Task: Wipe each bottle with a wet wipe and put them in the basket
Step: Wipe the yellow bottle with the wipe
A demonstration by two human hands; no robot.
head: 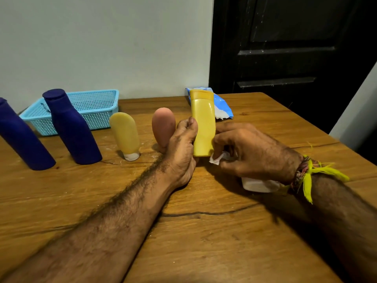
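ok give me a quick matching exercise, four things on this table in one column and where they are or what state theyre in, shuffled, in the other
Column 1
1. yellow bottle
2. wet wipe
3. blue basket
4. pale yellow tube

Column 2
A. at the back left of the table, by the wall
B. standing alone on its clear cap
C. held upright in the left hand
D. pinched in the right hand, against the yellow bottle's base

Pairs: 1-C, 2-D, 3-A, 4-B
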